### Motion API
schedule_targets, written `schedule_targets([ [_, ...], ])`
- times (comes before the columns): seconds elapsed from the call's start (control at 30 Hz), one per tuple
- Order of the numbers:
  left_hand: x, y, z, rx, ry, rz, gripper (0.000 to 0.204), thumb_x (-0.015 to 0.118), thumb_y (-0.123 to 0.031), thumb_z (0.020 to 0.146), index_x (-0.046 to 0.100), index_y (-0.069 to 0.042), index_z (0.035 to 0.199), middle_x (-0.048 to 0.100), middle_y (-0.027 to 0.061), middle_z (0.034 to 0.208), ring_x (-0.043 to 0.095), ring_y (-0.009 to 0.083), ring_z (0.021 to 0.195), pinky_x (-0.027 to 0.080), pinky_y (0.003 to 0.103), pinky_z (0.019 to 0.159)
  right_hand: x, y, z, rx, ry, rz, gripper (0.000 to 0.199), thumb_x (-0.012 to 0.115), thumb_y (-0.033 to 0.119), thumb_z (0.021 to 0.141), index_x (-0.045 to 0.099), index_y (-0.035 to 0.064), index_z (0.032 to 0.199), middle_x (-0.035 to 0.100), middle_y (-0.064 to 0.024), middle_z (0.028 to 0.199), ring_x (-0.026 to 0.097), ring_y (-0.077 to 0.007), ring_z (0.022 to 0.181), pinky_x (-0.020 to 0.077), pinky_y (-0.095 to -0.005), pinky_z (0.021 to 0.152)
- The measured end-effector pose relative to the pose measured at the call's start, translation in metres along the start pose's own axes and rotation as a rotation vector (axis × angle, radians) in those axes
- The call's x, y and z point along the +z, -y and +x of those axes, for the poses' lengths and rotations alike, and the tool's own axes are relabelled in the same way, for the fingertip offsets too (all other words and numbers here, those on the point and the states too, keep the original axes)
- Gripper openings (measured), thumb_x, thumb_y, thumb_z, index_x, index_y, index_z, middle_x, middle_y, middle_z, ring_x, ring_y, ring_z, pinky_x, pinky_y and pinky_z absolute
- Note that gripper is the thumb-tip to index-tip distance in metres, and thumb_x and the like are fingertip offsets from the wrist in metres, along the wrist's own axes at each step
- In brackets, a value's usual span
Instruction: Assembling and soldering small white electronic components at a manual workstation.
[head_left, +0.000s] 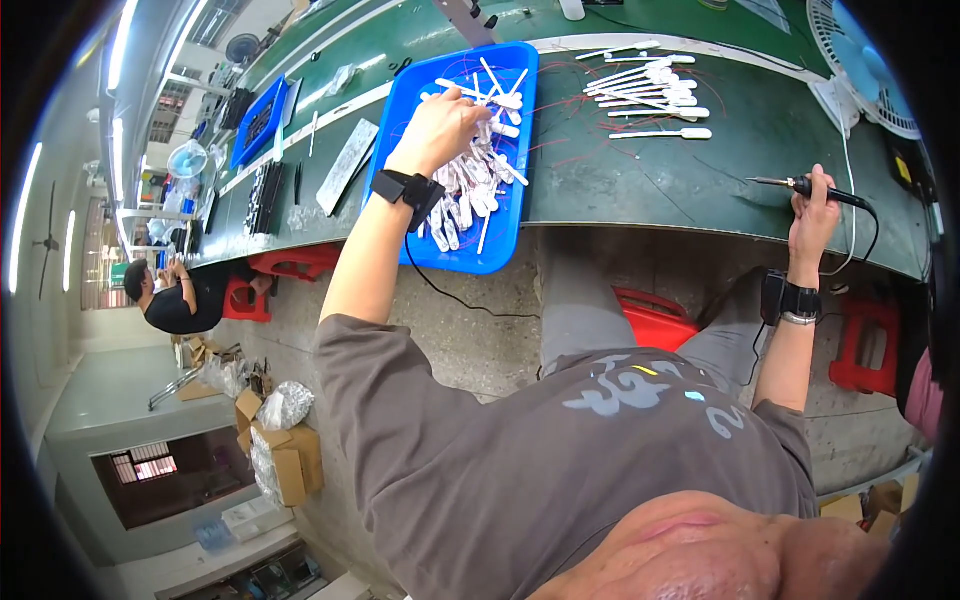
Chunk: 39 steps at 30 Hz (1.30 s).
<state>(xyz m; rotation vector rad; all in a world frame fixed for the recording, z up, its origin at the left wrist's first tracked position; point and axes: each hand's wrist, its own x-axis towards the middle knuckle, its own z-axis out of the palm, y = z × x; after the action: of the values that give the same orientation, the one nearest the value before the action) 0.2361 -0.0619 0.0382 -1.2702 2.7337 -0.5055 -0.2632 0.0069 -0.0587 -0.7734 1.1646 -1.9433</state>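
Note:
My left hand (440,130) reaches over the upper part of a blue tray (505,250), its fingers bent down among white stick-like pieces (465,190). Whatever the fingertips hold is hidden among the pieces. These pieces are slim at one end and wider at the other, with thin red wires around them. At the right, my right hand (815,215) grips a soldering iron (845,197) by its dark handle. Its metal tip points left over the green table, apart from the pieces. More white pieces (655,90) lie in a loose row between tray and iron.
The green table (600,195) carries a grey metal bar (347,167) left of the tray and a fan (865,65) at far right. A white cable hangs near the iron. Another person (185,300) sits farther left. Red stools (655,315) stand below.

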Motion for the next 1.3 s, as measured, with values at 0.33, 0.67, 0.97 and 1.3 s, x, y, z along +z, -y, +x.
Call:
schedule_targets([
  [0.33,0.002,0.004,-0.006,0.038,-0.049,-0.069,0.023,0.070,-0.020,0.083,0.069,-0.016,0.106,0.067,0.0019,0.098,0.062,0.0224,0.096,0.051,0.036,0.082,0.000,0.000,0.001,0.001,0.002,-0.002,0.018,0.061,0.021,0.097,0.057,0.0079,0.084,0.046,0.0049,0.068,0.033,-0.0026,0.051,0.0260,-0.0207,0.048],
  [0.67,-0.014,0.020,-0.024,-0.191,-0.257,-0.433,0.021,0.068,-0.018,0.087,0.067,-0.012,0.107,0.070,0.0045,0.105,0.066,0.0219,0.098,0.053,0.034,0.084,-0.004,-0.001,0.002,0.012,0.028,-0.006,0.018,0.061,0.021,0.096,0.058,0.0079,0.084,0.046,0.0048,0.069,0.033,-0.0022,0.052,0.0261,-0.0200,0.047],
  [0.97,-0.023,0.048,-0.021,-0.494,-0.577,-1.236,0.026,0.063,-0.019,0.094,0.062,0.000,0.113,0.070,0.0086,0.100,0.067,0.0171,0.096,0.052,0.029,0.083,-0.003,-0.003,0.001,0.010,0.034,0.019,0.017,0.062,0.021,0.096,0.059,0.0071,0.086,0.048,0.0045,0.070,0.034,-0.0022,0.051,0.0259,-0.0203,0.047],
  [1.3,-0.080,0.013,0.011,-0.515,-0.872,-1.365,0.024,0.064,-0.015,0.094,0.066,-0.001,0.114,0.070,0.0051,0.095,0.065,0.0123,0.081,0.050,0.024,0.071,-0.009,0.002,-0.001,0.016,-0.010,-0.025,0.015,0.063,0.022,0.095,0.061,0.0080,0.091,0.046,0.0060,0.070,0.033,-0.0011,0.052,0.0233,-0.0204,0.047],
])
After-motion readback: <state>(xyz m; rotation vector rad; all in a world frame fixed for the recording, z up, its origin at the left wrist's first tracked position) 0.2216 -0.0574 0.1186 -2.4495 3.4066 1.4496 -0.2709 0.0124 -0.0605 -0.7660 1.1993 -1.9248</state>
